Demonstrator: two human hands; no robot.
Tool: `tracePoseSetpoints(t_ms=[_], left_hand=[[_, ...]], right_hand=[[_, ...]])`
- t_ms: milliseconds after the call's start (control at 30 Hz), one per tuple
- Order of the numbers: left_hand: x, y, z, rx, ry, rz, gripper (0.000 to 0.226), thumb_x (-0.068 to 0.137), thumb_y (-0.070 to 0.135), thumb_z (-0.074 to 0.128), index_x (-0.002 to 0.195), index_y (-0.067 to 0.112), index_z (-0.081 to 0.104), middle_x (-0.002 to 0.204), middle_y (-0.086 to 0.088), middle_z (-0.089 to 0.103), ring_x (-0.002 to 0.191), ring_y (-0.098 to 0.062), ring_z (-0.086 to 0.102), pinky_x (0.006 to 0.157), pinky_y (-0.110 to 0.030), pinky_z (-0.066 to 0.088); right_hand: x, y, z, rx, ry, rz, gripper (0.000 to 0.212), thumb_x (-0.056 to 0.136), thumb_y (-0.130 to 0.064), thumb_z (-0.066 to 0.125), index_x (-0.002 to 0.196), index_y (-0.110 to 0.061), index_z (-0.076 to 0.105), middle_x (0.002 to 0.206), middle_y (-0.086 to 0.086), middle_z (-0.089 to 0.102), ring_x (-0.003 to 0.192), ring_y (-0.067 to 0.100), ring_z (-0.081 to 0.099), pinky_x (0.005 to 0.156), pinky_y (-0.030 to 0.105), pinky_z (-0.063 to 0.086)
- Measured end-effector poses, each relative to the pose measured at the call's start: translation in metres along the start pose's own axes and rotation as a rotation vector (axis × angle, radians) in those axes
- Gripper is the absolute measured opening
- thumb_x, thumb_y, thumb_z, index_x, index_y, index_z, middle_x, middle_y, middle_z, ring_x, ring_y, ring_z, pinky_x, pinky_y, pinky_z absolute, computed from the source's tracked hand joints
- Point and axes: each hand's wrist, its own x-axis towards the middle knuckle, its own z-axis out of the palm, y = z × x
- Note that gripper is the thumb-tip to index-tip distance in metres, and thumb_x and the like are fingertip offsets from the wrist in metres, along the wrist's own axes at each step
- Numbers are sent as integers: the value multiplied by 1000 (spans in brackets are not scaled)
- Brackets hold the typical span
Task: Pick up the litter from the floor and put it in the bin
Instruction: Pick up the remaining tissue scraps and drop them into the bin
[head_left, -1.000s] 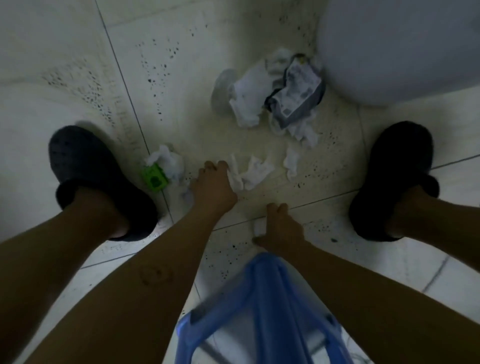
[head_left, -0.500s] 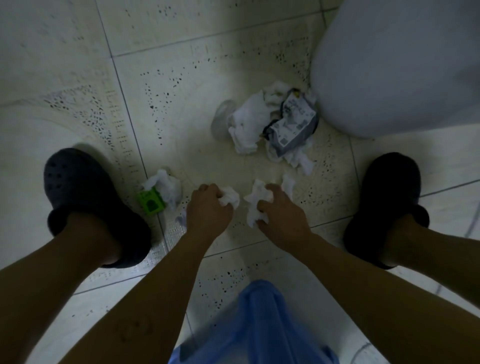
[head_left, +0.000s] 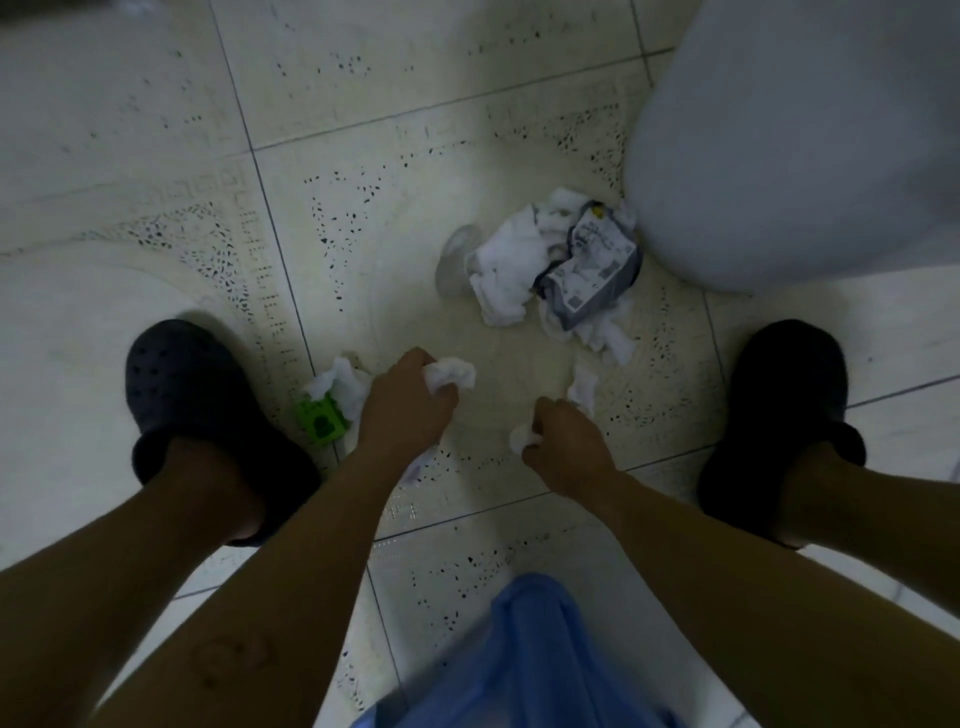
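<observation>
My left hand (head_left: 408, 410) grips a crumpled white tissue (head_left: 452, 375) just above the floor tiles. My right hand (head_left: 566, 449) holds a smaller white tissue wad (head_left: 519, 439), mostly hidden in the fist. A loose tissue scrap (head_left: 582, 387) lies on the floor just beyond my right hand. Farther off lies a pile of white tissues (head_left: 506, 270) with a crumpled grey printed wrapper (head_left: 592, 270). Left of my left hand a tissue (head_left: 340, 384) rests against a small green item (head_left: 320, 423). The pale grey bin (head_left: 800, 145) stands at upper right.
My two feet in dark clogs stand at the left (head_left: 202, 415) and right (head_left: 779, 421) of the litter. A blue plastic object (head_left: 524, 660) sits at the bottom edge between my arms. A clear round lid (head_left: 453, 262) lies beside the tissue pile.
Both hands closed on tissues from the floor and lifted slightly. My right hand drew back toward me with its wad; the left keeps its tissue near the same spot.
</observation>
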Motion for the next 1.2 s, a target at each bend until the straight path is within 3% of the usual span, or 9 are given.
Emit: tracePoseSetpoints(t_ms=[100, 267, 367, 433, 567, 700, 900, 1033, 1200], left_hand=[[4, 22, -18, 49, 11, 65, 11, 87, 27, 61, 88, 16, 57, 77, 0, 58, 69, -15, 53, 53, -22, 33], [-6, 80, -67, 116, 95, 98, 33, 84, 41, 59, 97, 11, 61, 84, -6, 58, 76, -24, 56, 65, -26, 41], [-25, 112, -98, 90, 152, 172, 29, 85, 41, 58, 91, 12, 59, 86, -6, 61, 76, -22, 56, 63, -25, 39], [-43, 132, -119, 103, 196, 213, 27, 86, 41, 58, 85, 15, 55, 83, -5, 61, 73, -21, 55, 62, -25, 38], [-82, 168, -151, 125, 269, 256, 34, 85, 47, 58, 85, 13, 58, 83, -6, 64, 75, -24, 59, 63, -27, 42], [-114, 208, -165, 156, 318, 343, 33, 84, 48, 57, 80, 16, 57, 81, -5, 62, 73, -25, 56, 62, -27, 38], [-144, 275, -159, 105, 342, 446, 32, 82, 45, 58, 71, 15, 58, 64, 0, 58, 66, -22, 56, 50, -27, 36], [-145, 315, -140, 126, 291, 460, 38, 79, 47, 58, 72, 10, 64, 68, -6, 66, 68, -24, 62, 57, -32, 44], [-128, 361, -109, 159, 258, 473, 36, 80, 49, 57, 76, 14, 65, 72, -3, 67, 73, -24, 62, 57, -27, 39]], right_hand=[[-5, -9, -30, 104, 50, 27, 32, 82, -18, 64, 66, -17, 36, 61, -3, 37, 59, 14, 40, 46, 21, 20], [-19, -37, -96, 107, 154, -55, 28, 82, -22, 66, 70, -15, 42, 59, -4, 37, 52, 6, 33, 46, 21, 24], [-37, -56, -136, 120, 246, -87, 36, 83, -25, 65, 62, -17, 37, 56, -4, 36, 49, 4, 31, 43, 15, 22], [-54, -71, -165, 143, 328, -140, 47, 83, -24, 65, 55, -20, 28, 51, -6, 29, 46, 5, 27, 41, 15, 30], [-96, -99, -225, 142, 412, -231, 35, 84, -30, 63, 62, -16, 40, 60, -1, 44, 56, 11, 41, 48, 14, 29], [-145, -111, -284, 133, 507, -325, 35, 82, -37, 63, 63, -15, 44, 64, 4, 50, 61, 17, 46, 52, 27, 30], [-202, -78, -367, 48, 704, -297, 31, 77, -39, 66, 66, -12, 57, 67, 5, 60, 67, 20, 53, 62, 31, 38], [-206, -30, -397, 126, 829, -209, 34, 79, -40, 64, 60, -15, 51, 58, 1, 51, 62, 20, 50, 58, 31, 35], [-180, 11, -402, 222, 738, -136, 32, 79, -36, 64, 56, -17, 53, 61, 4, 58, 66, 23, 55, 56, 28, 36]])
